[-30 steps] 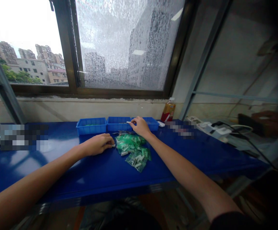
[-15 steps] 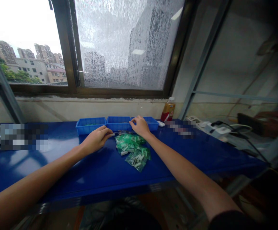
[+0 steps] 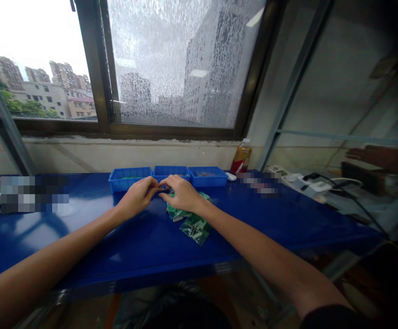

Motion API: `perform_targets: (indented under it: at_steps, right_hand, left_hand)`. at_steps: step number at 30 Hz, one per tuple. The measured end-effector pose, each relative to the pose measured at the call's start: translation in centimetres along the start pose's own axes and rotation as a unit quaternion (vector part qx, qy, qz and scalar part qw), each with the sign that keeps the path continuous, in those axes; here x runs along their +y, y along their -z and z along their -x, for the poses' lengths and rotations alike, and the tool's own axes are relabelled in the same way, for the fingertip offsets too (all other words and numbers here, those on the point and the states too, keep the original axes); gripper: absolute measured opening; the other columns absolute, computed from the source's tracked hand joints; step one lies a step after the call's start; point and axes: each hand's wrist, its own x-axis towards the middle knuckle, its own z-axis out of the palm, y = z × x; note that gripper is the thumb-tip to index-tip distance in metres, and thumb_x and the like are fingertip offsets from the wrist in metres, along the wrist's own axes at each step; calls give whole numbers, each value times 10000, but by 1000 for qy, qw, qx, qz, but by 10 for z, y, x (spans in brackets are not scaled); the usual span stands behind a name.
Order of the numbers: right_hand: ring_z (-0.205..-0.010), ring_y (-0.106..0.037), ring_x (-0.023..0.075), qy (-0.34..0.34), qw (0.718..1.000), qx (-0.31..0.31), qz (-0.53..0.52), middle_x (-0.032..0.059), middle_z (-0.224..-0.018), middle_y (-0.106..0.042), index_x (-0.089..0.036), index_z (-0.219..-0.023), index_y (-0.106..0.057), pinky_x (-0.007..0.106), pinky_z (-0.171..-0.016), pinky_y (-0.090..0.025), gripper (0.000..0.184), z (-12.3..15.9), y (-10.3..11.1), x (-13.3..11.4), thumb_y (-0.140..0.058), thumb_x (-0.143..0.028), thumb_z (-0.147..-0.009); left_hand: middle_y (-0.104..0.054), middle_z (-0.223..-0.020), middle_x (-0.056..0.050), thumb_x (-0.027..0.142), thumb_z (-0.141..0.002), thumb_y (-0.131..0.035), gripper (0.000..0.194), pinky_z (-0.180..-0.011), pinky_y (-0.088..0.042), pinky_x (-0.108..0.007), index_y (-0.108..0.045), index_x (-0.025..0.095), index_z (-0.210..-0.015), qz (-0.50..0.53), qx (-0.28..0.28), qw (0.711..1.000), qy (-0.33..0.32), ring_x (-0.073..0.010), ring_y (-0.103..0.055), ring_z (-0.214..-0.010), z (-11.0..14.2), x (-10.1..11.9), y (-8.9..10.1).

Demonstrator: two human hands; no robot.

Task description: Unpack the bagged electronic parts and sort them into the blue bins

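Note:
My left hand (image 3: 137, 195) is closed in a pinch in front of the blue bins, at the left side of the bag pile. A small whitish piece was at its fingertips a moment ago; the fingers now largely cover it. My right hand (image 3: 181, 195) meets it from the right, with thumb and forefinger curled at the same spot. What the right fingers grip is too small to make out. Under and beside the right hand lie small clear and green plastic bags (image 3: 196, 228) with white, tube-like pieces in them, partly hidden by that hand.
Three blue bins stand in a row behind my hands: a left bin (image 3: 115, 186), a middle bin (image 3: 161, 171) and a right bin (image 3: 216, 182). A drink bottle (image 3: 242, 157) stands behind the blue table (image 3: 274, 224) top's right part. Power strips and cables (image 3: 309, 185) lie farther right.
My right hand has come away from between the middle and right bins, moving left and nearer to me, to meet my left hand. The left hand has barely moved.

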Motion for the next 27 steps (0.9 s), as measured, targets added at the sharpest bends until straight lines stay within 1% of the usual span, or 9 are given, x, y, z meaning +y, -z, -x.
perform_targets:
  at_steps: [5, 14, 17, 21, 24, 27]
  right_hand:
    - [-786, -501, 162, -9, 1000, 15, 1, 33, -802, -565, -177, -872, -583, 284, -719, -389, 113, 0, 0, 3, -585, -269, -806]
    - [-797, -506, 165, -10, 1000, 15, -8, 37, -812, -565, -177, -863, -579, 288, -727, -390, 99, 0, 0, 4, -586, -258, -808]
    - [-796, -505, 165, -13, 1000, 23, -6, 43, -814, -571, -166, -863, -578, 288, -723, -392, 101, 0, 0, 4, -554, -260, -832]
    - [-787, -507, 160, -18, 999, 30, -10, 45, -805, -576, -158, -845, -578, 285, -713, -391, 126, 0, 0, 4, -520, -269, -856]
    - [-775, -506, 157, -21, 999, 26, -11, 39, -790, -574, -164, -823, -577, 284, -710, -390, 150, 0, 1, 2, -498, -283, -869]
    - [-782, -512, 157, -27, 999, 30, -26, 32, -800, -574, -170, -891, -570, 282, -721, -397, 131, 0, 2, 0, -542, -287, -840]
  left_hand:
    - [-595, -756, -22, 253, -865, -445, 107, -639, -422, -272, -507, 175, -825, 9, 3, 1000, 4, -151, -552, -700, 0, 2, 1]
    - [-615, -797, -37, 273, -886, -425, 141, -656, -439, -283, -519, 174, -850, 12, 12, 1000, 2, -161, -565, -729, 0, 2, 1]
    - [-618, -841, -49, 253, -885, -417, 146, -678, -454, -289, -533, 172, -921, 4, 15, 1000, -6, -171, -573, -780, 2, 1, 1]
    - [-606, -887, -60, 232, -856, -466, 184, -718, -469, -299, -532, 162, -1013, -10, 18, 1000, -22, -178, -569, -833, 3, 1, 0]
    - [-605, -877, -60, 255, -872, -460, 172, -722, -470, -302, -549, 159, -984, -16, 26, 999, -18, -176, -567, -823, 2, 2, 0]
    - [-611, -881, -63, 282, -894, -433, 187, -718, -468, -301, -562, 164, -961, -22, 33, 999, -13, -180, -572, -825, 2, 2, 1]
